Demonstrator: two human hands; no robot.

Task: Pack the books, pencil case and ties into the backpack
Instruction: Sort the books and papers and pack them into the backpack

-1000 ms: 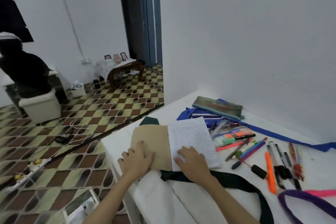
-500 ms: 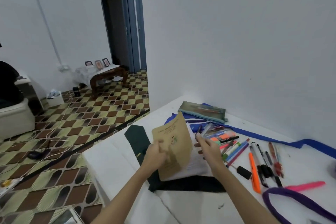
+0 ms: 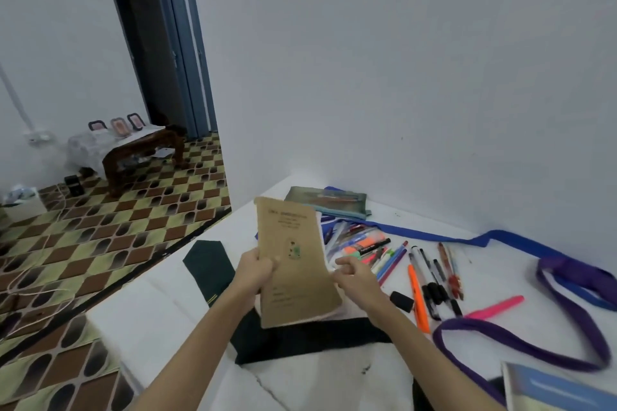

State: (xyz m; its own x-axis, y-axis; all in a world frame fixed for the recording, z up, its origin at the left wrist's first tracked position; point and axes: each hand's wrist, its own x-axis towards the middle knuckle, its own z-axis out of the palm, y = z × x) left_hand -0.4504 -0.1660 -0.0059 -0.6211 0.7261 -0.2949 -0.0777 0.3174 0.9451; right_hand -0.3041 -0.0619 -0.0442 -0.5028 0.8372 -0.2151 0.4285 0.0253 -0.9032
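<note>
A brown-covered exercise book (image 3: 293, 257), closed, is held upright above the white table (image 3: 140, 320). My left hand (image 3: 255, 272) grips its left edge and my right hand (image 3: 355, 272) pinches its right edge. Under it lies a dark green tie (image 3: 208, 262). A greenish pencil case (image 3: 329, 201) rests near the wall, on a blue tie (image 3: 434, 237). A purple tie (image 3: 521, 347) loops at the right. Another book (image 3: 551, 390) with a blue cover shows at the bottom right corner. The backpack is not in view.
Several pens, markers and highlighters (image 3: 417, 274) lie scattered on the table right of the book. The white wall (image 3: 400, 77) borders the table's far side. Left of the table is patterned floor (image 3: 83, 243) with cables, a low wooden table (image 3: 143, 150) and an open doorway.
The book lay open flat on the table; both hands have closed it and lifted it upright. The camera view has swung to the right.
</note>
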